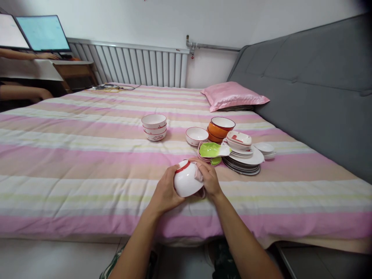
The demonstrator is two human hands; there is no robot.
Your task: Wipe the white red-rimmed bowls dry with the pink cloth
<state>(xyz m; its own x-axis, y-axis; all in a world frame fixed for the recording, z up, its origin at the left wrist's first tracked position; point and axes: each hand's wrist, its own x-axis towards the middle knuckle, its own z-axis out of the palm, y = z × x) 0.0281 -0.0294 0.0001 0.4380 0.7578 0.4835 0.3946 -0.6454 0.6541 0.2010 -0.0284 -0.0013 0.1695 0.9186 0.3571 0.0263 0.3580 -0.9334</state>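
Note:
A white bowl with a red band (187, 181) is tilted on its side above the near part of the bed. Its rim and left side are gripped by my left hand (167, 190). My right hand (209, 179) is closed around a pale pink cloth (198, 173), pressing it to the bowl's right side. Just beyond my hands lie green leaf-shaped dishes (211, 149). Behind them stand a single white bowl (197, 135) and a stack of three patterned white bowls (154, 127). The inside of the held bowl is hidden from me.
Orange bowls (220, 129) stand beside stacked plates (243, 167) topped by square dishes (239, 138), with small white dishes (265, 149) to the right. A pink pillow (234, 95) lies near the grey headboard (314, 85). At far left, a person's hand (46, 56) rests at a desk with monitors.

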